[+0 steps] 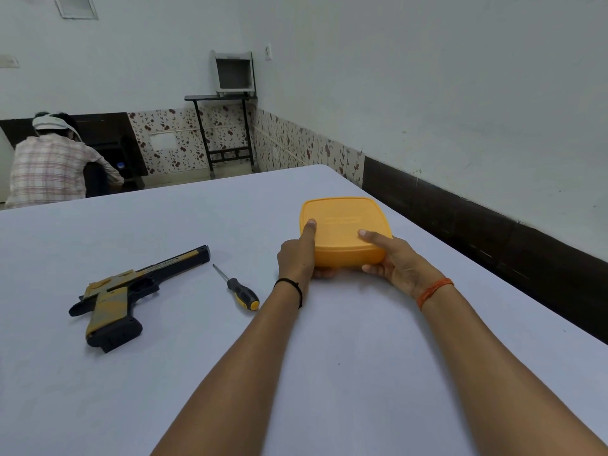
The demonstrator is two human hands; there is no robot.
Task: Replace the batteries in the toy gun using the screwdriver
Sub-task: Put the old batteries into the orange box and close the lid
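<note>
Hidden: the box (345, 230) is sitting with its lid on, so its contents are not showing; raised lettering on the lid is too faint to read.
Cut off: both forearms are running out of the bottom edge; the table (131, 390) is extending past the left, right and bottom edges.
Hard to tell: whether the box is resting on the table or being lifted just off it.
Left hand (296, 258): gripping the box's near left corner, thumb lying on the lid, fingers curling under the near edge; a black band is circling the wrist.
Right hand (394, 261): gripping the near right corner, thumb pressing the lid, fingers wrapping the side; an orange thread is circling the wrist.
Gun (128, 291): lying flat on the table well left of the hands, nobody touching it, barrel pointing away to the upper right, grip toward the camera; body showing yellow and black with worn grey patches.
Screwdriver (237, 287): lying between gun and left forearm, apart from both, thin shaft pointing away, black and yellow handle nearest the camera.
Background: 1 person in a checked shirt is sitting at far left, back turned.
</note>
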